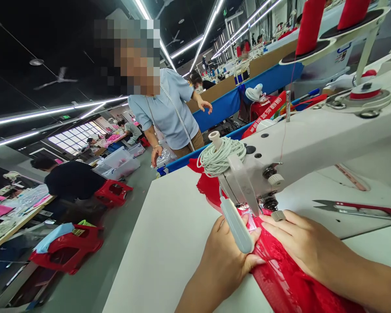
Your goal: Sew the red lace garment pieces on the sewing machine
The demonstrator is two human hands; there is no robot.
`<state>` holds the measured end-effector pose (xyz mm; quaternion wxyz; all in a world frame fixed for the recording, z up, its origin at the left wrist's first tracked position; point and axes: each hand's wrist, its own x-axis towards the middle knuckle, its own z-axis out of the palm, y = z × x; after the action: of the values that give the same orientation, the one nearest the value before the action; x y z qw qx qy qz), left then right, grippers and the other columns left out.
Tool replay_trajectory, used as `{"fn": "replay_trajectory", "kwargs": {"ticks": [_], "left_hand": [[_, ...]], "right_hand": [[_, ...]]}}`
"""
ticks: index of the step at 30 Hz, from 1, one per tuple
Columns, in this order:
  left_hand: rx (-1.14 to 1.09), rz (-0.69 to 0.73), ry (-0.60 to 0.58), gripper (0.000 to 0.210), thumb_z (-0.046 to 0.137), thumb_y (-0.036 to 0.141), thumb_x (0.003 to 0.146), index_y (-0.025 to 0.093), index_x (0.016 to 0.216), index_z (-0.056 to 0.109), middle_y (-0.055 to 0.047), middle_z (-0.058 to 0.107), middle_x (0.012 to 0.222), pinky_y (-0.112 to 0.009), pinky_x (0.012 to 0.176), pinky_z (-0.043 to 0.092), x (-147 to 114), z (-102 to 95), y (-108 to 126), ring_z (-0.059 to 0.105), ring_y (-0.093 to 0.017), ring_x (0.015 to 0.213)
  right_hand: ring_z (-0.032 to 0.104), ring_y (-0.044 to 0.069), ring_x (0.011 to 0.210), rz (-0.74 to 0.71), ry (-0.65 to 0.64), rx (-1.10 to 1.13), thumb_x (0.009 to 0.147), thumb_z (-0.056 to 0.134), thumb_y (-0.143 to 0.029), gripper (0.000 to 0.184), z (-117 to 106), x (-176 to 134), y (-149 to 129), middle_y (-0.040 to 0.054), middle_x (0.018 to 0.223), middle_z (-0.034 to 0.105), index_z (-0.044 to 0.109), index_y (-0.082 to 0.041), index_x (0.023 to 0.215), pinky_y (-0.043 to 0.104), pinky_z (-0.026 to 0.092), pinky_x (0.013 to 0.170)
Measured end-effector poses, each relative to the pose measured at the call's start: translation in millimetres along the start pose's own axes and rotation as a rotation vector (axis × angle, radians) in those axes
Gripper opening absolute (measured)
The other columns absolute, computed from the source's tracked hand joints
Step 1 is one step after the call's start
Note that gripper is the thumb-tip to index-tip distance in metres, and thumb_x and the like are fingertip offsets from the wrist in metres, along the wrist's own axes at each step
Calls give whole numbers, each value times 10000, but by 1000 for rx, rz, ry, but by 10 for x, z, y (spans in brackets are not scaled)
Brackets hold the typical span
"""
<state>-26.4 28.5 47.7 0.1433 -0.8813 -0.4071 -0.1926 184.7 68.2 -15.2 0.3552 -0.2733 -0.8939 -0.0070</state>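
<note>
Sheer red lace fabric (276, 269) runs under the needle area of a white sewing machine (326, 126) and spills over the near table edge. My left hand (222, 256) is closed at the fabric's left side, pinching it between thumb and fingers; a small white lamp (237, 226) hides some of those fingers. On the right, my right hand (304, 239) lies flat over the lace, its fingers stretched towards the presser foot. The needle itself is hard to make out. Pale cord (221, 156) is coiled around a post on the machine head.
Red-handled thread snips (358, 209) lie on the machine bed, right of my hands. The white tabletop (153, 248) extends left. Beyond it stands a person in a light blue shirt (166, 113). Red thread cones (309, 26) stand above the machine; red stools (68, 248) line the aisle.
</note>
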Motion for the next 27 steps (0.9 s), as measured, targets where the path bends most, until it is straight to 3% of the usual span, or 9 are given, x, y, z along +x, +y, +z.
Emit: {"fn": "replay_trajectory", "kwargs": {"ticks": [9,16,27], "left_hand": [[-3,33,-26,485,332,528,1015,205,1029,694,-95,702,1062,-413,862,522,-39,19,-34,592,-227,909],[-19,39,-27,490,326,535,1016,216,1006,699,-83,703,1031,-389,851,505,-33,1,-41,587,-217,903],[-7,31,-82,404,440,526,991,225,1090,690,-89,704,1098,-432,893,509,-90,29,-65,600,-220,919]], "right_hand": [[635,256,843,-53,-1,-1,600,428,2,452,-48,17,-7,85,1026,737,685,-139,944,359,537,626],[603,287,954,19,-55,90,721,394,7,466,48,-101,-11,84,1105,710,676,-164,1049,406,514,723],[611,274,880,16,-61,43,628,420,27,468,8,-47,-12,98,1060,716,674,-146,981,362,499,625]]}}
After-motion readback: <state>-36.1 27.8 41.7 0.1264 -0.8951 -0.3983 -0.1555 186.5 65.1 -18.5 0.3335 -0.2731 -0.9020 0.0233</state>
